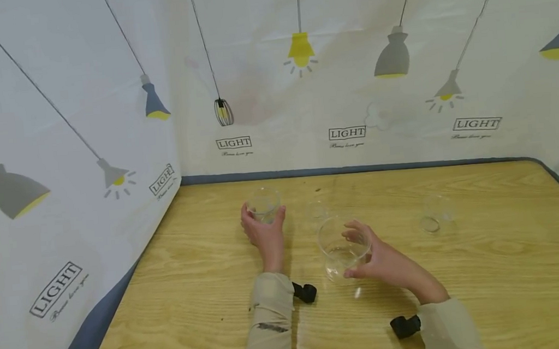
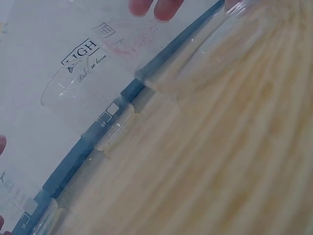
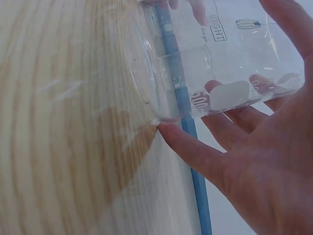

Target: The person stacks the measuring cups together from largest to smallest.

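Note:
On the left of the table, my left hand (image 1: pixel 266 233) grips a clear glass beaker (image 1: pixel 263 202) between thumb and fingers. My right hand (image 1: pixel 377 257) holds a larger clear beaker (image 1: pixel 337 255) from its right side, the thumb low near the base. Printed white markings with "500" show on this large beaker (image 3: pixel 230 95) in the right wrist view. Between and behind the two hands stands a small beaker (image 1: pixel 317 210), its scale marks visible in the left wrist view. Whether the large beaker's base touches the table cannot be told.
Another clear beaker (image 1: pixel 437 214) is on the right side of the wooden table (image 1: pixel 503 266). White cloth walls (image 1: pixel 272 87) with printed lamps enclose the back and left. Black wrist cameras (image 1: pixel 306 293) sit beside both sleeves.

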`<state>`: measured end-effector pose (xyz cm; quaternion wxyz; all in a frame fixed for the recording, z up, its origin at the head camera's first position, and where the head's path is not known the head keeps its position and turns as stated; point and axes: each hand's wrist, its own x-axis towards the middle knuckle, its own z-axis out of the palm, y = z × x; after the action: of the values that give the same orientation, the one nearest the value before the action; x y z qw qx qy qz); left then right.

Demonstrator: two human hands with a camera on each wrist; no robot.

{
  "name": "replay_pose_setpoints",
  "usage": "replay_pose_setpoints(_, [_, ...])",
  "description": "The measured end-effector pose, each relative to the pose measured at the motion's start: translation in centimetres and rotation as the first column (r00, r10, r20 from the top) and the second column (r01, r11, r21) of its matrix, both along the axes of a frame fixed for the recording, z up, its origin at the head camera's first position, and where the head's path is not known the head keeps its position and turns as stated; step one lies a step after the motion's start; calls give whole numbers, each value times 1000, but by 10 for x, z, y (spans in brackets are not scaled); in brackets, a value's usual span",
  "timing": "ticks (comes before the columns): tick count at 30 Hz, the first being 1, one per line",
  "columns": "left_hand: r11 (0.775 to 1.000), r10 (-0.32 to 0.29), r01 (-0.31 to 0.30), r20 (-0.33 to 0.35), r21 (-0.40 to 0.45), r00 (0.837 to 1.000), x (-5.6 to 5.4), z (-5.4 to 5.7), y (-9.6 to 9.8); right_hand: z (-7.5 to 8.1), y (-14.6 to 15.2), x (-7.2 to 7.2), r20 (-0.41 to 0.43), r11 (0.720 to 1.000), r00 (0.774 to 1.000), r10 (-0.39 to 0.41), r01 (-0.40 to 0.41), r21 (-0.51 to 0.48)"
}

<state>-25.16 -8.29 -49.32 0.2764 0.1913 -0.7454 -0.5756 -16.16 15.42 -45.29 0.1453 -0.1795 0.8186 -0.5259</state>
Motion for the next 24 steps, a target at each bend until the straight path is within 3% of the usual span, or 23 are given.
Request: replay_pose_setpoints(24, [999,-43,43,24,-8,999,1,-2,-2,-1,1,-1,0,1000,1000,0,0,5])
